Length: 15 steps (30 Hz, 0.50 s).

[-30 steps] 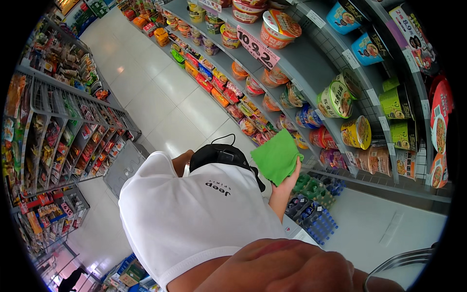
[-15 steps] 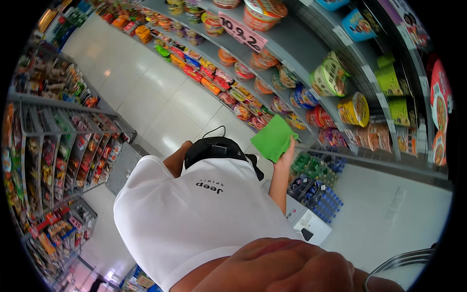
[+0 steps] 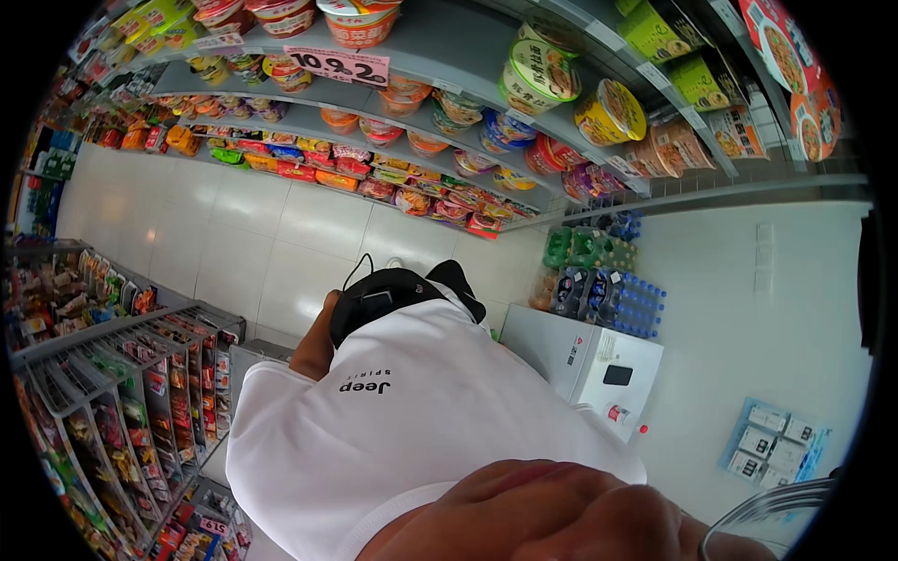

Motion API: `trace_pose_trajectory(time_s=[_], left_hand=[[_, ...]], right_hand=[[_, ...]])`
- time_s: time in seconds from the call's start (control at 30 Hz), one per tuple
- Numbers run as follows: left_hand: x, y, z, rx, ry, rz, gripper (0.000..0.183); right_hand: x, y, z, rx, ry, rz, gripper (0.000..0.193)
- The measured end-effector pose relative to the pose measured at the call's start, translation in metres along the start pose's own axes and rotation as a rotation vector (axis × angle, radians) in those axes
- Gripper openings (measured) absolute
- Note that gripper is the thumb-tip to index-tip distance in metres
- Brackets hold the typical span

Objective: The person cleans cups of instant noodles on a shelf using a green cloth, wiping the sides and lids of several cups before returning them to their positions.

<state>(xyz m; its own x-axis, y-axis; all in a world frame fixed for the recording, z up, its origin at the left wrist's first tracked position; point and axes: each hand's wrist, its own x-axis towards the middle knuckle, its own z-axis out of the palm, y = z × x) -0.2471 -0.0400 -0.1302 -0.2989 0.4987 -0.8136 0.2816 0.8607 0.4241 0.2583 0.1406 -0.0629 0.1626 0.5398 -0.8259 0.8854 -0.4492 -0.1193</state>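
Observation:
At the left edge of my white shirt (image 3: 440, 421), my left hand (image 3: 330, 302) hangs low beside a black waist bag (image 3: 383, 297). Its fingers are hidden, so I cannot make out whether it is open or closed. My right hand is out of sight behind my body. A small sliver of green cloth (image 3: 494, 335) shows at the shirt's right edge. A thin black cable (image 3: 351, 269) loops up from the bag.
Ahead runs a grey shelf (image 3: 458, 51) of cup and packet noodles. A wire snack rack (image 3: 122, 360) stands at left. On my right are a white cabinet (image 3: 543, 341), shrink-wrapped bottles (image 3: 641, 304) and a bottle with a red cap (image 3: 622, 414).
My right hand, seen earlier holding out the green cloth, has dropped behind my body with most of the cloth. My view has turned, so the shelves now run more across it.

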Motion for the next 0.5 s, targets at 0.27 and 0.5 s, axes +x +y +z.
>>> trace_pose_trajectory(time_s=[0.27,0.5], left_hand=[[0.003,0.019,-0.006,0.12,-0.047,0.112,0.034],[-0.006,0.034,-0.01,0.27,-0.113,0.231,0.034]], right_hand=[[-0.017,-0.027,0.007,-0.155,0.132,-0.171,0.048],[-0.061,-0.124,-0.064,0.388,0.375,-0.584,0.042]])
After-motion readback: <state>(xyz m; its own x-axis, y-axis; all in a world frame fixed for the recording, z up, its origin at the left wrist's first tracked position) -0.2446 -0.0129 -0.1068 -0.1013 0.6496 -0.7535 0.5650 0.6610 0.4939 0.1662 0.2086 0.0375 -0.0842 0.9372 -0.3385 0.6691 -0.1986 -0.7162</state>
